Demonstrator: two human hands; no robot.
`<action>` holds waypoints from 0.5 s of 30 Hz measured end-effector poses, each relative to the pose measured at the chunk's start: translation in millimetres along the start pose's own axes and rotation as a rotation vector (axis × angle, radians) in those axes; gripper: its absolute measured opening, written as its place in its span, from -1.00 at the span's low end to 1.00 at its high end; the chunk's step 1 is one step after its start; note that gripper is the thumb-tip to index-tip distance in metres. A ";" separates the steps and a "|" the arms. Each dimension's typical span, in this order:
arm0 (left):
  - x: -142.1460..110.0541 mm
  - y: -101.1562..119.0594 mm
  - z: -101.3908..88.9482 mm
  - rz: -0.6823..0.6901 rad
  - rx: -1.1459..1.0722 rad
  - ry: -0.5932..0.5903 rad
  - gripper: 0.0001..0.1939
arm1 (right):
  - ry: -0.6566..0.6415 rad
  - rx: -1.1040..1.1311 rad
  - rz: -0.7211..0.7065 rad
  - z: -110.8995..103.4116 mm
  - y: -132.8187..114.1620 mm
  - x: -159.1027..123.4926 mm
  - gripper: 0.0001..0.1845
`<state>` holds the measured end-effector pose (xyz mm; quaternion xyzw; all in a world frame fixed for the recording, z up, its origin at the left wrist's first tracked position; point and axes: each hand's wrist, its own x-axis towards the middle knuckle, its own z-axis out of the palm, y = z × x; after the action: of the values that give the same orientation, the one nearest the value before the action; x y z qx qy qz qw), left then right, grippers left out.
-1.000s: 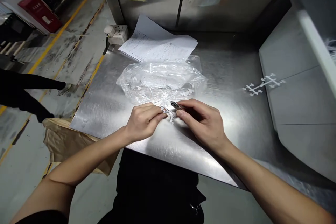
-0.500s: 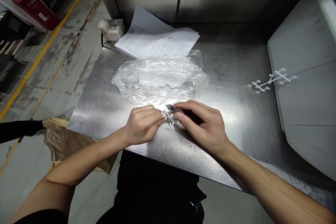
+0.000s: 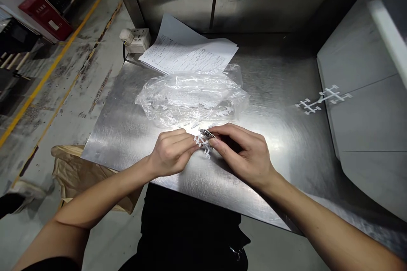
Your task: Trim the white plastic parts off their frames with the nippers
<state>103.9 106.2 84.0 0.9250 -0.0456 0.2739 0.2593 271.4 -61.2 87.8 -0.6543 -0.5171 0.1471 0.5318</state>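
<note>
My left hand [image 3: 174, 152] is closed, pinching a white branched plastic sprue [image 3: 199, 139] between thumb and fingers above the metal table. Small T-shaped tabs stick out from its branches. In my right hand [image 3: 243, 152] is a small shiny nail clipper [image 3: 207, 134], gripped between thumb and forefinger; its jaws touch or nearly touch the sprue, and I cannot tell which. Just beyond both hands lies a clear plastic bag [image 3: 193, 95] with several small white pieces in it.
A second white sprue [image 3: 322, 99] lies at the right, against a grey panel [image 3: 362, 110]. Printed papers [image 3: 190, 53] and a power socket [image 3: 140, 40] are at the back of the steel table [image 3: 111, 135]. A brown paper bag [image 3: 76, 173] stands below the left edge. Someone's foot [image 3: 30, 190] shows at far left.
My hands keep nearly the same hold on the sprue and clipper. The view has shifted slightly. At far left, the other person's dark leg has moved down and left, and a shoe now shows.
</note>
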 end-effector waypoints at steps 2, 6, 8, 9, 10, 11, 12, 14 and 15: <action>0.1 0.0 0.4 0.001 -0.015 -0.003 -0.86 | 0.004 -0.003 0.015 0.8 0.4 -0.2 -0.87; 0.5 -0.1 0.7 -0.020 -0.055 -0.014 -0.86 | 0.012 0.024 0.057 1.9 2.3 -0.6 -0.88; 0.9 -0.2 0.7 -0.028 -0.072 -0.006 -0.86 | 0.015 0.042 0.080 2.1 3.2 -0.4 -0.88; 1.1 -0.2 0.8 -0.035 -0.079 -0.001 -0.86 | 0.015 0.053 0.100 2.1 3.3 -0.1 -0.87; 1.4 -0.3 1.0 -0.042 -0.083 0.001 -0.86 | 0.014 0.067 0.126 2.2 3.2 0.5 -0.87; 1.7 -0.3 1.3 -0.047 -0.082 0.001 -0.86 | 0.011 0.083 0.156 2.3 2.8 1.2 -0.87; 2.1 -0.3 1.6 -0.050 -0.077 0.000 -0.86 | 0.008 0.101 0.187 2.4 2.2 2.1 -0.86; 2.8 -0.4 2.3 -0.048 -0.061 0.000 -0.86 | 0.003 0.131 0.244 2.5 0.6 4.1 -0.85; 3.1 -0.4 2.6 -0.050 -0.057 0.001 -0.85 | 0.000 0.140 0.271 2.6 -0.2 5.1 -0.85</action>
<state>107.9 105.4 83.5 0.9180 -0.0301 0.2665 0.2922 271.5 -55.5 88.8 -0.6793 -0.4128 0.2533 0.5514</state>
